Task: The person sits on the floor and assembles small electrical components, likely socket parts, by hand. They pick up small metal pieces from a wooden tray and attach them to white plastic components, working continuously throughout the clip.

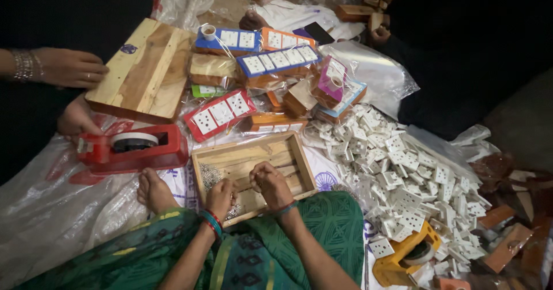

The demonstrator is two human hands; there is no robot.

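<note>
Wooden tray (299, 157) under two curled, pinching hands (269, 183).

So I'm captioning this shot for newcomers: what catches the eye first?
The big heap of white plastic socket plates on the right, then the red tape dispenser at left. At centre, both hands, left and right, work over the shallow wooden tray of small metal screws.

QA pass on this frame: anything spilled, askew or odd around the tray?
Mostly clutter. White sockets lie in a loose heap on the plastic sheet, some tipped on edge. Small metal bits are scattered in the wooden tray by the left hand. No damage visible.
</note>
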